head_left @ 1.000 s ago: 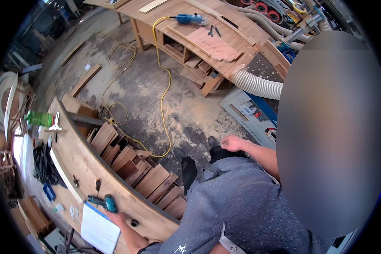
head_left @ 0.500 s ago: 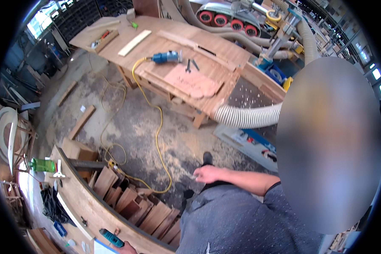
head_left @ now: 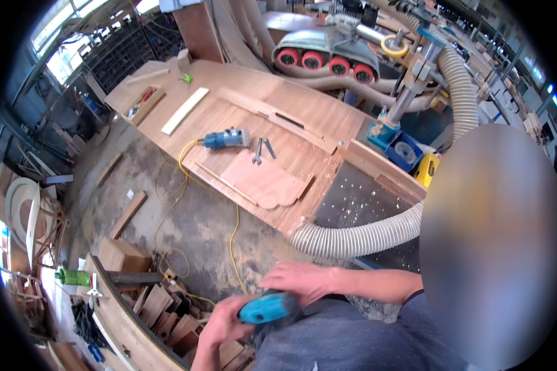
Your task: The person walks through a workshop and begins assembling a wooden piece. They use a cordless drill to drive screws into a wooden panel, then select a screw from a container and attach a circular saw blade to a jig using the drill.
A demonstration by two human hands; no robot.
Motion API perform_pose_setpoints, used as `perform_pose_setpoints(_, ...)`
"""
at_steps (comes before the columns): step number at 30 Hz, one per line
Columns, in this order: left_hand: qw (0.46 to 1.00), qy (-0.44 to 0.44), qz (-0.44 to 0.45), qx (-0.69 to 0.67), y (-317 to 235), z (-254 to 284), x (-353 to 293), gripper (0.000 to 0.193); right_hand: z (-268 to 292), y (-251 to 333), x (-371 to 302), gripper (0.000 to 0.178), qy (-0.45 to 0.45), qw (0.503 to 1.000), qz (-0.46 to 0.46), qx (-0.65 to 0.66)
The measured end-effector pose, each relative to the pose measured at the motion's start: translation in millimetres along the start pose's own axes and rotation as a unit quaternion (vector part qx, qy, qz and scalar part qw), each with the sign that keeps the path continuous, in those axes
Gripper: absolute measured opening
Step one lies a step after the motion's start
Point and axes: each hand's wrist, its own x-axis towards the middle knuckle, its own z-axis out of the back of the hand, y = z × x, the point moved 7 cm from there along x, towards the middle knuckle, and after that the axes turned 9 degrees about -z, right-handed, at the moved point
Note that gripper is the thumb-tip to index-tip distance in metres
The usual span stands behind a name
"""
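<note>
Grasping the teal power tool (head_left: 267, 308) with the left hand (head_left: 226, 320), with fingers closed around its left end. Holding this tool low, just in front of the dark grey shirt (head_left: 359, 337). Having the right hand (head_left: 300, 281) directly beside the tool, at its farther side, with the back of the hand turned upward. Cannot tell from this view about any contact or grip of the right fingers on the tool, because of the overlap. Can see, farther away on the wooden workbench (head_left: 291, 93), a blue corded tool (head_left: 224, 139), a dark open-ended wrench (head_left: 257, 153) and a pinkish board (head_left: 267, 180) with one wavy edge. Can notice also, near the right forearm, a ribbed hose (head_left: 359, 236) across a dark surface with wood chips. Can find, at lower left, a green bottle (head_left: 73, 277) on the curved bench (head_left: 117, 312), with wood pieces (head_left: 161, 306) stacked beneath.
</note>
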Motion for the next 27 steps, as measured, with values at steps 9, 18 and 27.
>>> perform_pose_setpoints(9, 0.980, 0.065, -0.184, -0.028, -9.4, -31.7, 174.6, 0.072, 55.2, -72.0, -108.4, 0.071, -0.178, 0.923, -0.241, 0.240)
perform_pose_setpoints(18, 0.822, -0.185, 0.386, -0.376, 201.9, -103.6, 203.5, 0.067, 123.4, -119.9, -134.5, 0.073, -0.308, 0.822, -0.457, 0.144)
perform_pose_setpoints(27, 0.558, -0.048, 0.384, -0.734, 193.8, -186.1, 223.8, 0.061, 144.1, -215.5, -51.7, 0.065, -0.126, 0.820, -0.545, 0.121)
